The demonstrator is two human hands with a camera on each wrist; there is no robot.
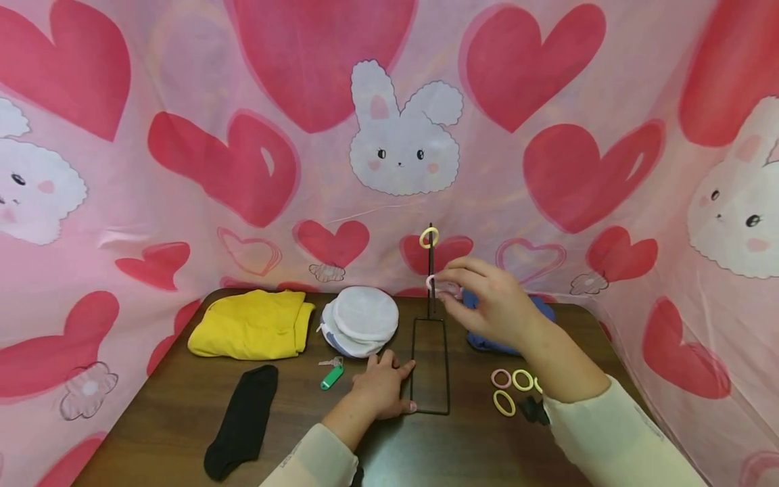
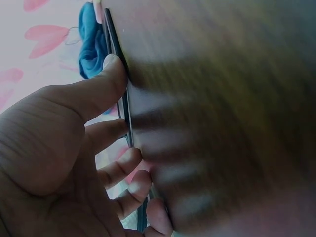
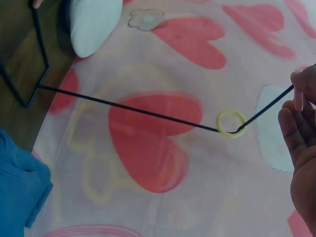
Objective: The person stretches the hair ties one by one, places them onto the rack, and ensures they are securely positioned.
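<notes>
A black wire stand has a rectangular base flat on the table and an upright rod at the back. My left hand rests at the left side of the base, fingers spread, its thumb and index fingertip at the wire. With thumb and fingers, my right hand pinches a pink ring. That ring overlaps the outer end of the stand's wire arm in the right wrist view. A yellow ring hangs at the bend of the wire, further in from the pink one.
Left are folded yellow cloth, a white round fabric item, a key with a green tag and a black sock. Blue cloth lies behind my right arm. Several loose rings lie on the wooden table beside black items.
</notes>
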